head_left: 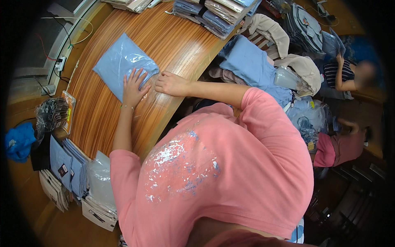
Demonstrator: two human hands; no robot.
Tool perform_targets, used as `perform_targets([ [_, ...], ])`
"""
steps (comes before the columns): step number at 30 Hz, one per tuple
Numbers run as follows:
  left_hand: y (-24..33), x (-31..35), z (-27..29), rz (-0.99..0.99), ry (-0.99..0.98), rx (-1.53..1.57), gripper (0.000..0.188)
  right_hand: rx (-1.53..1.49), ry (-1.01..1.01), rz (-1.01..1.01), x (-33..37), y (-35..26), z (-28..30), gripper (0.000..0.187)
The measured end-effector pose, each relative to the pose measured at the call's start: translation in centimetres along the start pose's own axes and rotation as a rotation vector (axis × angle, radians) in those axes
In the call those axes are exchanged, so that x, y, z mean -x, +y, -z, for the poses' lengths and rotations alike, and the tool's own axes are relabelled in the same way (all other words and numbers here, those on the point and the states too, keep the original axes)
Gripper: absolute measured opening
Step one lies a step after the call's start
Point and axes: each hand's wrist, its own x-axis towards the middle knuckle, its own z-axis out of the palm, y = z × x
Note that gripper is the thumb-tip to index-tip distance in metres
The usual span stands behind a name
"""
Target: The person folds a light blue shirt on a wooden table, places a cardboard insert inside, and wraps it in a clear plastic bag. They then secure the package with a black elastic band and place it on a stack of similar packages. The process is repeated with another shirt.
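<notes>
A light blue folded garment in a clear plastic bag (121,61) lies tilted on the striped wooden table (98,119). My left hand (134,88) rests on its near end, fingers spread flat over the plastic. Just to the right, my right hand (168,84) is closed with curled fingers at the loose, see-through end of the bag. The fingertips pinch the film there, and part of that edge is hidden under the hand.
Stacks of bagged folded garments (214,16) stand at the table's far edge. Loose blue cloth (251,66) is heaped to the right, beyond the table edge. Folded blue shirts (68,164) stand at lower left. Two other people are at the far right, one in a striped top (345,74).
</notes>
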Motion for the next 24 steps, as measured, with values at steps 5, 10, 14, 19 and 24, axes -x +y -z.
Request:
perform_targets([
  [5,-0.7,0.9,-0.6,0.016,0.006,-0.023,0.055,-0.045,0.036,-0.026,0.2,-1.1,-1.2,0.018],
  [10,-0.6,0.8,-0.5,0.016,0.023,-0.042,0.054,-0.235,0.062,-0.157,3.2,-3.1,0.0,0.019],
  [14,-0.4,1.2,-0.6,0.041,0.024,-0.041,0.054,-0.523,0.037,-0.443,8.1,-5.9,-0.6,0.014],
  [19,0.8,2.4,0.8,-0.066,0.103,-0.058,0.050,-0.484,0.315,-0.429,5.4,-2.4,1.4,0.021],
  [24,2.5,5.9,2.8,0.097,0.076,0.048,0.037,-0.306,0.441,-0.225,0.8,4.4,-1.2,0.027],
])
